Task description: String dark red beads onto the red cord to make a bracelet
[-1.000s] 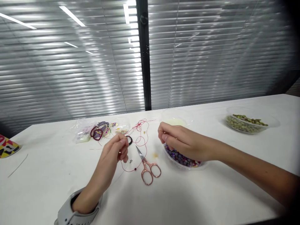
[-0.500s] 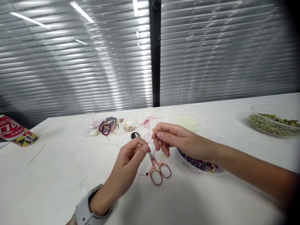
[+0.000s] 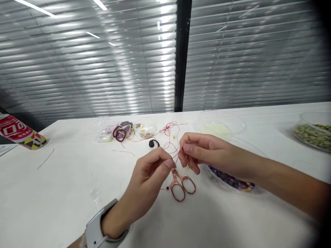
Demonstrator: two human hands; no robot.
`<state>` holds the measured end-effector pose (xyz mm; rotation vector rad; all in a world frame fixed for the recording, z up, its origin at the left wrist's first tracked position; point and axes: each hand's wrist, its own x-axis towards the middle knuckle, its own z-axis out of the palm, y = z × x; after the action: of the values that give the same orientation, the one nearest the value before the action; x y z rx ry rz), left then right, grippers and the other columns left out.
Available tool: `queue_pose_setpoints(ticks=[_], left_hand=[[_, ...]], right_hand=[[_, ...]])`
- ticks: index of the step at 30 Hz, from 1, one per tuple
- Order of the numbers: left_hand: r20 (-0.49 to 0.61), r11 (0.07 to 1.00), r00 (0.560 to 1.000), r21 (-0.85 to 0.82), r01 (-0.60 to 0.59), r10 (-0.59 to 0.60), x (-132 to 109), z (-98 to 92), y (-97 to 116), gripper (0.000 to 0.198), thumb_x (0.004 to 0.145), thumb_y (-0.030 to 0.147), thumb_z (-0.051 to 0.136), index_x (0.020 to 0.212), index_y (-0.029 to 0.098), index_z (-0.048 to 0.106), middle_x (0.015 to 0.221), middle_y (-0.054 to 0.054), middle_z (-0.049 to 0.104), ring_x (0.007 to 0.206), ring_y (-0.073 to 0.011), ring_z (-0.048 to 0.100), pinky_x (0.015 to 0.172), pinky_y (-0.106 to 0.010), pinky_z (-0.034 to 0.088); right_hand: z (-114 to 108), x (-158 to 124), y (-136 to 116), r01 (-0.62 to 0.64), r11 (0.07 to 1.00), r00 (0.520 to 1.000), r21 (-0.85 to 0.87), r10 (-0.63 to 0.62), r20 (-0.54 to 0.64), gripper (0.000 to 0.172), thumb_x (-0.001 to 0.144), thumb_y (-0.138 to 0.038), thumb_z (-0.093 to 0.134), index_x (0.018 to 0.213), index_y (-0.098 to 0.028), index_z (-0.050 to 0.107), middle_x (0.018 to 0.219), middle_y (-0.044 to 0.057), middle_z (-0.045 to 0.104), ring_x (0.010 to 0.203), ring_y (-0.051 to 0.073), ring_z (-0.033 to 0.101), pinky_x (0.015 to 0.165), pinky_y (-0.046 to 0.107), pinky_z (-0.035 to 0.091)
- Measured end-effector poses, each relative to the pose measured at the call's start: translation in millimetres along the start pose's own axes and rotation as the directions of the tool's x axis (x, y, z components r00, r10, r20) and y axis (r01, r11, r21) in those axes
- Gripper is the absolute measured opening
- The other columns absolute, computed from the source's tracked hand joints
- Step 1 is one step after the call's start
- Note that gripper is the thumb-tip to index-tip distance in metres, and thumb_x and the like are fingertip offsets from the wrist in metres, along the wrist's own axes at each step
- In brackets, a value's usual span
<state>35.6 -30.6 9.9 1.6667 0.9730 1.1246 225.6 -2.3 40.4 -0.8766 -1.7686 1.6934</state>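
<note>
My left hand (image 3: 148, 179), a pale watch on its wrist, pinches a thin red string (image 3: 177, 155) between thumb and index finger. The string runs up to my right hand (image 3: 214, 155), whose thumb and index finger close on a small dark red bead (image 3: 182, 148). Just below the fingertips, rose-gold scissors (image 3: 178, 192) lie on the table, their blades mostly hidden by my left hand. Another dark red bead (image 3: 167, 188) sits on string beside the scissor handles. Beneath my right forearm is a clear dish of purple and red beads (image 3: 230, 181), partly covered.
Tangled red string (image 3: 168, 128), a black earpiece-like item (image 3: 151, 143), a beaded bracelet (image 3: 119, 133) and a clear cup (image 3: 147, 131) stand farther back. A red can (image 3: 20, 132) lies tilted at left. A dish of green pods or seeds (image 3: 312, 136) is at right.
The view has turned slightly left, so things appear farther right. The red string and bead between my fingertips now show clearly. Both hands keep their pinching poses.
</note>
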Motion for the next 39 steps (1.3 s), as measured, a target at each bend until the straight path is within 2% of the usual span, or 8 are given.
queue_pose_setpoints(ticks=[7, 16, 21, 26, 32, 39], left_hand=[[0.003, 0.998, 1.000, -0.057, -0.016, 0.016, -3, -3.1, 2, 0.023, 0.086, 0.024, 0.048, 0.064, 0.019, 0.050, 0.060, 0.004, 0.042, 0.052, -0.0097, 0.032, 0.048, -0.025, 0.028], [0.052, 0.986, 0.998, -0.166, -0.019, 0.028, -4, -6.6, 1, 0.024, 0.083, 0.016, 0.047, 0.060, 0.019, 0.043, 0.057, 0.005, 0.034, 0.053, -0.0096, 0.027, 0.048, -0.026, 0.023], [0.057, 0.987, 0.998, -0.160, -0.032, 0.042, -5, -7.4, -1, 0.024, 0.081, 0.014, 0.045, 0.058, 0.019, 0.040, 0.055, 0.005, 0.030, 0.054, -0.0102, 0.025, 0.049, -0.027, 0.022], [0.034, 0.991, 0.997, -0.115, -0.066, 0.070, -7, -6.8, 1, 0.025, 0.082, 0.015, 0.045, 0.059, 0.019, 0.039, 0.054, 0.006, 0.030, 0.052, -0.0096, 0.024, 0.047, -0.026, 0.020], [0.043, 0.992, 0.998, -0.121, -0.033, 0.039, -7, -5.1, 4, 0.023, 0.081, 0.016, 0.045, 0.059, 0.019, 0.040, 0.052, 0.006, 0.033, 0.049, -0.0084, 0.026, 0.044, -0.024, 0.021], [0.057, 0.991, 0.998, -0.132, -0.031, 0.039, -7, -4.9, 5, 0.023, 0.080, 0.016, 0.045, 0.058, 0.019, 0.040, 0.051, 0.006, 0.035, 0.047, -0.0076, 0.028, 0.043, -0.022, 0.022]], right_hand=[[-2, -2, 3, 0.006, 1.000, 0.999, 0.012, -0.006, 0.035, 0.014, 0.091, -0.031, 0.053, 0.084, -0.018, 0.053, 0.082, -0.003, 0.060, 0.065, 0.005, 0.053, 0.066, 0.021, 0.042], [0, -3, 6, -0.021, 1.000, 0.997, 0.001, 0.021, 0.080, 0.008, 0.088, -0.026, 0.057, 0.084, -0.020, 0.055, 0.077, -0.003, 0.063, 0.066, 0.006, 0.056, 0.062, 0.019, 0.044], [6, -5, 10, 0.070, 0.992, 0.997, -0.100, -0.074, -0.032, 0.006, 0.083, -0.019, 0.063, 0.081, -0.022, 0.058, 0.073, -0.004, 0.064, 0.071, 0.009, 0.059, 0.067, 0.021, 0.045], [9, -6, 9, 0.180, 0.951, 0.965, -0.250, -0.220, -0.145, 0.010, 0.078, -0.015, 0.068, 0.076, -0.023, 0.061, 0.071, -0.006, 0.063, 0.070, 0.007, 0.057, 0.068, 0.018, 0.045], [10, -6, 8, 0.168, 0.902, 0.955, -0.398, -0.250, -0.162, 0.010, 0.078, -0.016, 0.067, 0.076, -0.024, 0.062, 0.072, -0.006, 0.064, 0.068, 0.007, 0.057, 0.062, 0.017, 0.045], [10, -7, 11, 0.170, 0.875, 0.955, -0.453, -0.260, -0.144, 0.010, 0.079, -0.017, 0.066, 0.077, -0.025, 0.062, 0.073, -0.006, 0.064, 0.067, 0.007, 0.056, 0.059, 0.017, 0.045]])
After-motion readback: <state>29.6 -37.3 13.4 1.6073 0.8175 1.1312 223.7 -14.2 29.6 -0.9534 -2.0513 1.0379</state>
